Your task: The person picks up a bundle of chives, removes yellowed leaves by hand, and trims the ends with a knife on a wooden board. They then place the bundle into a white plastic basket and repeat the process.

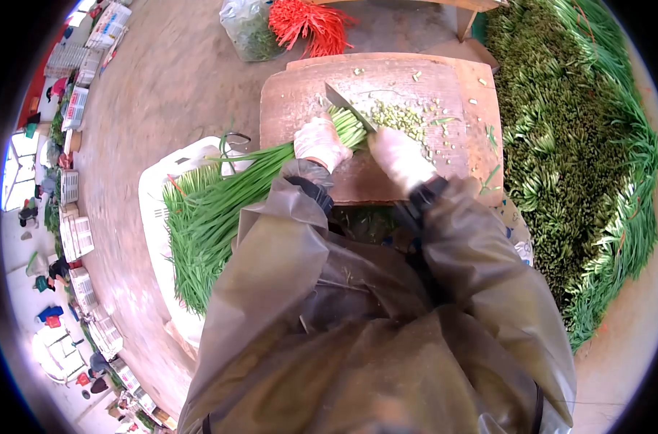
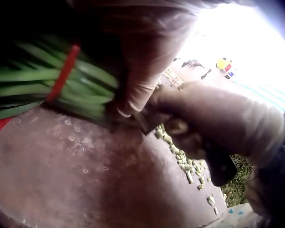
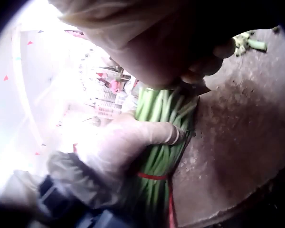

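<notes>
My gloved left hand (image 1: 320,143) grips a bundle of long green chive-like stalks (image 1: 267,165) near its pale cut end, thumb across the top in the right wrist view. A red tie (image 3: 152,176) circles the bundle just behind that hand. In my gloved right hand (image 1: 401,158) is a knife (image 1: 349,106), its dark handle (image 2: 221,164) showing below the fist. The blade stands right at the stalk ends, over a worn wooden board (image 1: 293,94). Short chopped stalk ends (image 1: 398,119) lie scattered on the board, right of the blade.
Left of the board, a white crate (image 1: 152,195) holds more stalks, and the gripped bundle's leaves trail over it. A large heap of bundles (image 1: 561,145) covers the right side. Behind the board are a clear plastic bag (image 1: 253,32) and red ties (image 1: 307,25).
</notes>
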A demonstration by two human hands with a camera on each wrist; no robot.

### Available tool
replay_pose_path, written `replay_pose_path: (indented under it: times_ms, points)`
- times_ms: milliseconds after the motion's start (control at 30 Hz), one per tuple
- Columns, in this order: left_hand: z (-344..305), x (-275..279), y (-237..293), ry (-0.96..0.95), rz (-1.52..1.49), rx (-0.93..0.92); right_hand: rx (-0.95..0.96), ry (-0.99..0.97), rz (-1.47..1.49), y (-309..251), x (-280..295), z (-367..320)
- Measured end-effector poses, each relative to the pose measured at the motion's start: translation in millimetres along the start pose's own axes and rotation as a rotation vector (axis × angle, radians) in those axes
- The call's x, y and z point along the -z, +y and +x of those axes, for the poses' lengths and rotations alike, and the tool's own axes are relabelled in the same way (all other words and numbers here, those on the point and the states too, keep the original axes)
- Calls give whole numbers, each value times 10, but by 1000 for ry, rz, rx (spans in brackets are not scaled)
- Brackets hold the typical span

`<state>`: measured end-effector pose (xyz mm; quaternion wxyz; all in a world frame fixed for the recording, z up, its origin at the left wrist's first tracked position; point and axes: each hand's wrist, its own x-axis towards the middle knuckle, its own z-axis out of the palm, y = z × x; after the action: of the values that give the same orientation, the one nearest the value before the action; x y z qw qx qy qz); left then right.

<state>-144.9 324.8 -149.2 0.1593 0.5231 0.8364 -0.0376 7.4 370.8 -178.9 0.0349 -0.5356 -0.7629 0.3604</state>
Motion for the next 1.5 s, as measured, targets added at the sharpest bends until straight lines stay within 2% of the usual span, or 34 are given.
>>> replay_pose_path:
  times_ms: [67, 133, 200, 233, 400, 467, 500, 533, 600, 667, 733, 800, 833, 867, 933, 967, 1000, 1033, 1067, 1133, 1167, 1200, 1233, 1267, 1300, 1367, 1400, 1433, 1500]
  points:
    - [-3, 25, -28, -3, -52, -5, 119, 15, -53, 47, -256, 281]
    - [-11, 97, -39, 12, -104, -13, 90, 79, -22, -167, -140, 186]
    - [-1, 128, -43, -72, -94, 10, 47, 114, -91, -202, -70, 105]
    - [-15, 116, -45, -45, -104, 10, 23, 86, -143, -255, 97, -84]
    - [-85, 96, -227, -24, -141, -109, 6, 333, -151, 326, 377, -503]
    - [-135, 52, -495, -34, -188, -290, -11, 423, -162, 682, 485, -626]
    - [-175, -35, -673, 69, -8, -362, -17, 436, -172, 854, 487, -646]
    - [-280, 114, -728, -148, -136, -230, -16, 433, -184, 1002, 475, -682]
    - [-460, 196, -766, -163, -127, -118, 16, 420, -179, 1095, 458, -761]
    - [-707, 349, -716, -95, -137, -150, -60, 374, -301, 1011, 514, -878]
    - [-985, 444, -739, -25, -149, -185, -9, 432, -116, 921, 587, -1105]
    - [-1181, 447, -908, 402, -502, -506, 91, 212, 181, 863, 649, -1389]
    - [-1333, 543, -908, 405, -630, -544, 189, 191, 246, 856, 559, -1547]
    - [-1488, 645, -903, 407, -756, -585, 229, 79, 341, 777, 530, -1762]
    - [-1865, 894, -821, 512, -773, -683, 293, -167, 574, 505, 466, -2154]
    - [-2187, 1060, -621, 535, -913, -692, 319, -278, 708, 332, 426, -2342]
    - [-2351, 1086, -613, 574, -823, -679, 335, -389, 854, 148, 379, -2532]
    - [-2421, 987, -603, 407, -1186, -594, 341, -488, 1002, -30, 340, -2700]
    - [-2553, 907, -543, 228, -1503, -587, 333, -582, 1167, -205, 334, -2840]
    - [-2861, 862, -297, -329, -2163, -792, 269, -776, 1524, -466, 433, -3018]
    - [-2994, 835, -191, -501, -2295, -874, 218, -912, 1744, -538, 538, -3101]
    - [-3135, 816, -100, -449, -2219, -872, 163, -1025, 1934, -560, 647, -3093]
    - [-3313, 840, -39, -133, -1835, -867, 111, -1310, 2241, -512, 649, -2971]
    - [-3458, 860, -40, 167, -1434, -818, -10, -1173, 2260, -549, 825, -3159]
    - [-3549, 869, -104, 239, -1291, -740, 43, -1005, 2119, -471, 861, -3103]
    - [-3535, 851, -480, 93, -1239, -494, 84, -707, 1767, -316, 933, -2996]
    - [-3492, 793, -663, -118, -1496, -351, 160, -668, 1647, -375, 1020, -3073]
    - [-3482, 722, -642, -308, -1726, -416, 229, -624, 1527, -434, 1107, -3152]
    - [-3422, 628, -497, -523, -1974, -575, 381, -484, 1104, -646, 1236, -3238]
